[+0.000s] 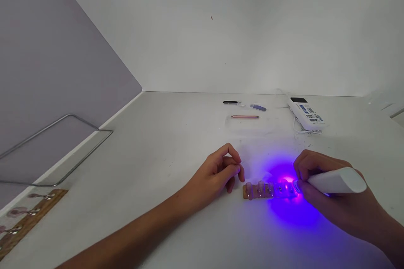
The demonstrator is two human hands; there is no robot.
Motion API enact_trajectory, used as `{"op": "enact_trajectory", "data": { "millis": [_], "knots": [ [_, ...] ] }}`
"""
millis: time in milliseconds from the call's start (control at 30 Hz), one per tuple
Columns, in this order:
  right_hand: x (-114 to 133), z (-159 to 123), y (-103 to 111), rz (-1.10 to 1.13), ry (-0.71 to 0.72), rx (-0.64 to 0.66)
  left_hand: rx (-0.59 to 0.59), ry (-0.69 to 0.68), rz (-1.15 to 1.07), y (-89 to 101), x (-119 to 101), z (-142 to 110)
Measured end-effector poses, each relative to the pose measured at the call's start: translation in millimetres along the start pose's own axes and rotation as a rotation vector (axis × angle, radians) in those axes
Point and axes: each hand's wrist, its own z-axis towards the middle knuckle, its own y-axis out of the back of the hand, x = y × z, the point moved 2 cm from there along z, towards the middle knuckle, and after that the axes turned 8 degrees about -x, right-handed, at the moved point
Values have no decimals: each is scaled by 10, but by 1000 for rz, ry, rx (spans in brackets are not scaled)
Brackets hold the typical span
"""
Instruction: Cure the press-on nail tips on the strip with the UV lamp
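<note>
My right hand point(339, 195) is wrapped round a white handheld UV lamp point(337, 181). Its lit head points left and casts violet-blue light. Under that glow lies a small wooden strip point(245, 192) carrying a row of clear, pinkish nail tips point(260, 188); glare partly hides those at the right end. Just beyond the strip's left end, my left hand point(222, 170) hovers or rests with loosely curled fingers apart from one another. I see nothing held in it, and whether it touches the table cannot be made out.
Toward the back lie a black-handled tool point(232, 102), a bluish-grey nail file point(259, 107) and a pink pen-like tool point(245, 117). A white device point(306, 113) with a cable stands back right. At left are a metal wire frame point(85, 157) and another wooden strip point(47, 210) with nail tips.
</note>
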Motion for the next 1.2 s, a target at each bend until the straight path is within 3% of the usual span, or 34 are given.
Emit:
{"op": "enact_trajectory", "data": {
  "millis": [1200],
  "knots": [
    [-28, -21, 8, 3, 7, 23, 13, 0, 4, 7, 27, -17]
  ]
}}
